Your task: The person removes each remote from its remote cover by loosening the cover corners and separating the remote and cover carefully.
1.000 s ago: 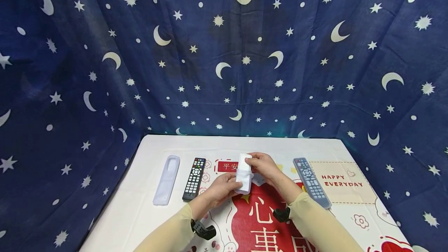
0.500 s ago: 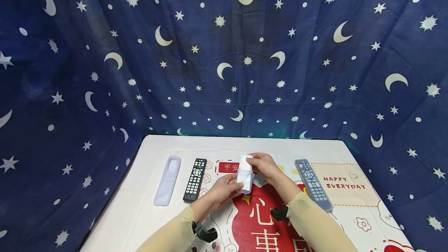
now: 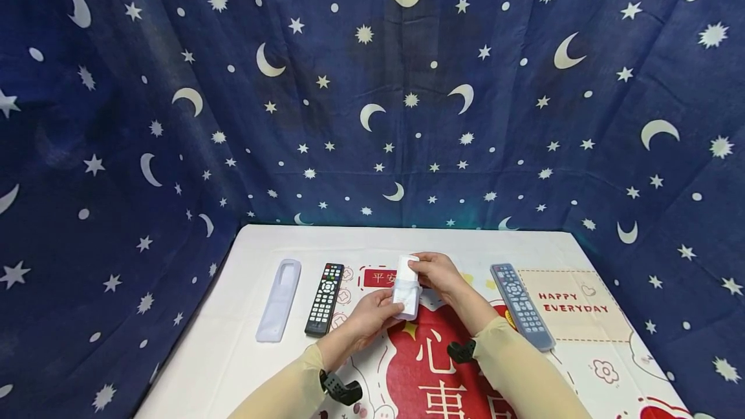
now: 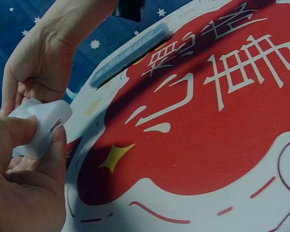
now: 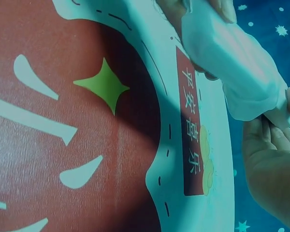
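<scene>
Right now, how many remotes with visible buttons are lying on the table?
2: the black remote, to the left of the left hand, and the blue-grey remote, to the right of the right hand. Others could be hidden.

A person wears 2 long, plain sleeves of pale cream-yellow cloth: the left sleeve [image 3: 282, 388], on the side of the worktop's [image 3: 212, 341] left edge, and the right sleeve [image 3: 526, 367], towards its right edge. Both end in simple cuffs short of the bare left hand [image 3: 369, 315] and bare right hand [image 3: 436, 273]. Each cuff bears 1 black device; the left device [image 3: 340, 388] has a patterned strap and rounded end, the right device [image 3: 461, 352] looks smooth and lumpish.
</scene>
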Motion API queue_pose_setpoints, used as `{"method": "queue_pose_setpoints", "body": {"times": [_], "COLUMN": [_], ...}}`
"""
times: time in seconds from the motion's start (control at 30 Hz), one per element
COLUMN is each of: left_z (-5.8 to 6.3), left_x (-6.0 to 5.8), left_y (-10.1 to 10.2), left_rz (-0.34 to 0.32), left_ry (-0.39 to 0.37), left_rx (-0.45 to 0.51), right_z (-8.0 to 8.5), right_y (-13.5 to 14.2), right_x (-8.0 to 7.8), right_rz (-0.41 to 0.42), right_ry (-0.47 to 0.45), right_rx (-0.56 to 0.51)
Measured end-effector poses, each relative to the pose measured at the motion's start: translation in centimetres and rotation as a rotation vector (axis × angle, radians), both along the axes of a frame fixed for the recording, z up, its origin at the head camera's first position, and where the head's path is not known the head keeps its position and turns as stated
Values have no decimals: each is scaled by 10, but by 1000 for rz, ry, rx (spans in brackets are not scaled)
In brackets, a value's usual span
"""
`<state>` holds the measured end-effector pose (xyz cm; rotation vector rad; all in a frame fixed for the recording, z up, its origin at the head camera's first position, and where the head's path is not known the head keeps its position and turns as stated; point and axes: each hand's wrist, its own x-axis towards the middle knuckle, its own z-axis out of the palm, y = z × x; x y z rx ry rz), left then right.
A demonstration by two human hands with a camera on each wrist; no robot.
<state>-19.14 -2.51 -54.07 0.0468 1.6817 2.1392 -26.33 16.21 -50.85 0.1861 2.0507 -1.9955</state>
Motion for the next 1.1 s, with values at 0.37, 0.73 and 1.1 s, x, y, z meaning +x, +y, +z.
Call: {"method": "queue_pose_setpoints", "body": {"times": [0.37, 0.73, 1.1], "left_z": [-1, 2, 6], "left_x": [-1, -3, -3], "left_y": [1, 7, 7], "left_rz": [63, 85, 15], "left_ry": [-87, 3, -26], "left_rx": [-30, -60, -99], "right_z": [1, 8, 4], "right_y": [-2, -2, 4], "right_x": [1, 6, 4], "right_rz": [38, 88, 84], "right_ry": [5, 37, 15], "right_rx": [-114, -90, -55]}}
